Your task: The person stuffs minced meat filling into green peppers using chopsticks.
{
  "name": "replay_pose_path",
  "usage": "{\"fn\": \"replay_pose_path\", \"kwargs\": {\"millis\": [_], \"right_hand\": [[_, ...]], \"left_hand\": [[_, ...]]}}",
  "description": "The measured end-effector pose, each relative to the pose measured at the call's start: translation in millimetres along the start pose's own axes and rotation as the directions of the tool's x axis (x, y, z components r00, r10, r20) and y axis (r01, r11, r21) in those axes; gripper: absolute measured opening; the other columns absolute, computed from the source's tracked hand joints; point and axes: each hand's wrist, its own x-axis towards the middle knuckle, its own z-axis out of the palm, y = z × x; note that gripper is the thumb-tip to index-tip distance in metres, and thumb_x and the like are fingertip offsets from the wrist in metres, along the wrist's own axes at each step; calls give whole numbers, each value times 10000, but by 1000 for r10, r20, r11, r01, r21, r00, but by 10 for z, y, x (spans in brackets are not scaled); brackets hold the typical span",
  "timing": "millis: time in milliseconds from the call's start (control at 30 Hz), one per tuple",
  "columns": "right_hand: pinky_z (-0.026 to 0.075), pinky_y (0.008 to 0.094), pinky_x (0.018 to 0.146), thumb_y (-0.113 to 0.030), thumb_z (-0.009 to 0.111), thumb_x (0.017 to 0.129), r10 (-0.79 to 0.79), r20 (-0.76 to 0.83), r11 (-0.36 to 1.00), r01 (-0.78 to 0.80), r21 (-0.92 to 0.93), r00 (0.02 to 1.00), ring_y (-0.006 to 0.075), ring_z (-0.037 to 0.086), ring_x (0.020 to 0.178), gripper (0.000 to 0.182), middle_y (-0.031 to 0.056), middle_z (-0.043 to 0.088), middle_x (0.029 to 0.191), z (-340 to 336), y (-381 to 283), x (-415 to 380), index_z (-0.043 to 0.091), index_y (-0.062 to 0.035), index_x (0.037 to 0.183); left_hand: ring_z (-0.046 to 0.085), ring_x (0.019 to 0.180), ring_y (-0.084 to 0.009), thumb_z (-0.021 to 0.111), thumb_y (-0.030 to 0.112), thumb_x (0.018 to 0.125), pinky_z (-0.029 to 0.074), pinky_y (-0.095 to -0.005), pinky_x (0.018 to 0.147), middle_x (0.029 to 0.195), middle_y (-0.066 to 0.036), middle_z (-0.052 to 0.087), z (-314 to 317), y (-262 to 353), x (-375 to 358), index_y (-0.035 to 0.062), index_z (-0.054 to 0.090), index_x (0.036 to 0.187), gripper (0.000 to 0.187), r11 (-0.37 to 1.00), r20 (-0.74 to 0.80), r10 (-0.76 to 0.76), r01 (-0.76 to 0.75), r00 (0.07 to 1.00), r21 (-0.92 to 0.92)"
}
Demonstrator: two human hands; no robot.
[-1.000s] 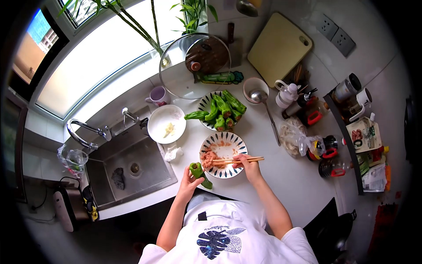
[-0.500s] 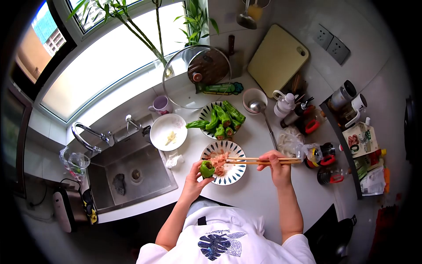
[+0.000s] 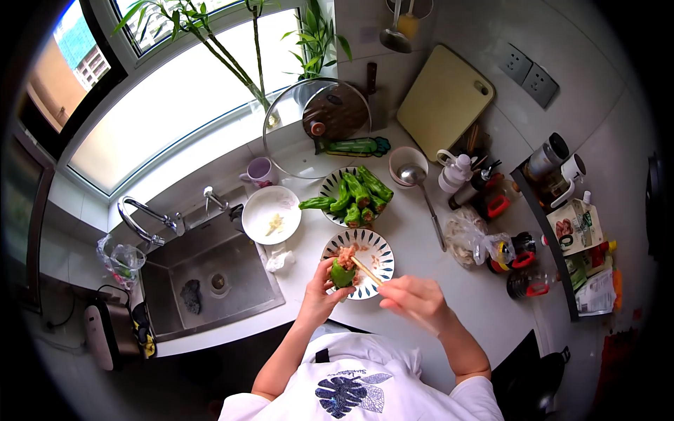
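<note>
My left hand [image 3: 322,295] is closed around a green pepper [image 3: 342,276], held over the near left part of a patterned plate [image 3: 382,245]. Pink minced meat [image 3: 345,255] sits at the pepper's upper opening. My right hand [image 3: 415,298] grips a pair of chopsticks [image 3: 366,269], whose tips touch the meat at that opening. Their rear ends are blurred. Some scraps of meat lie on the plate. Just beyond it, several green peppers [image 3: 357,188] are heaped on another patterned plate [image 3: 328,184].
A white bowl [image 3: 256,228] with pale chopped pieces stands beside the steel sink [image 3: 242,305]. Behind are a purple mug [image 3: 260,172] and a glass lid [image 3: 281,158]. To the right are a ladle [image 3: 428,203], a plastic bag [image 3: 467,235] and several bottles [image 3: 526,284].
The chopsticks have gone from lying level over the plate to slanting into the pepper's opening with meat. My right hand has moved down and left. The pepper has turned more upright.
</note>
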Motion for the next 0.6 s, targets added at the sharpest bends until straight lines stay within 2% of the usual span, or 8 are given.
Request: {"fn": "replay_pose_path", "kwargs": {"millis": [67,100,133,200,233,333,567,600], "right_hand": [[583,308,617,-78,778,796,-113,66,978,123,-170,991,225,687,719,240,103,678,907,88,-70,-38,670,1,995],[567,273,612,-129,778,798,-227,83,938,241,-251,970,162,651,707,256,92,663,936,134,-61,-25,675,23,977],[567,273,612,-129,778,798,-226,83,937,239,-254,971,162,651,707,256,92,663,936,170,-68,-37,675,23,977],[600,270,692,-170,776,805,-239,180,876,292,-383,954,160,677,837,271,55,647,994,232,-102,-103,669,-45,1021],[586,239,735,-212,748,836,-242,226,843,320,-432,944,127,660,897,252,34,639,1018,238,-95,-133,673,-62,1025],[574,224,749,-217,729,854,-253,292,792,371,-486,922,118,656,893,231,26,638,1020,228,-125,-155,676,-69,1024],[568,237,704,-187,740,833,-251,343,828,384,-408,905,126,661,832,230,21,658,980,-42,-197,-36,684,-68,1021],[561,255,674,-152,738,830,-224,302,910,310,-275,927,147,660,793,209,50,664,944,-141,-213,36,696,-31,996]], "left_hand": [[639,1065,-161,790,3,783,527,-327,927,1169,-77,645,16,46,-5,113,436,1353,680,1000,-3,-14,14,1000,1],[640,1062,-162,792,11,785,529,-322,916,1165,-80,647,26,58,-3,113,436,1352,678,1000,-10,-9,9,1000,-10],[641,1059,-164,794,19,786,531,-317,906,1161,-84,648,34,72,-3,114,437,1352,675,1000,-16,-5,4,1000,-21],[641,1056,-166,793,24,790,531,-317,899,1156,-86,650,40,130,-11,113,437,1348,668,1000,-20,-15,14,1000,-18],[642,1054,-168,792,29,794,532,-317,893,1151,-88,652,38,147,-11,112,438,1344,660,1000,-28,-25,25,999,-14],[642,1052,-172,787,32,801,531,-322,889,1145,-92,656,34,129,8,110,443,1329,634,997,-33,-46,43,998,-67],[646,1055,-175,773,27,813,533,-331,889,1149,-90,659,28,99,67,101,451,1305,593,999,-47,-23,21,999,-32],[640,1071,-176,774,23,809,526,-340,918,1158,-87,654,21,85,78,99,452,1305,597,1000,-37,-4,3,999,-11]]}}
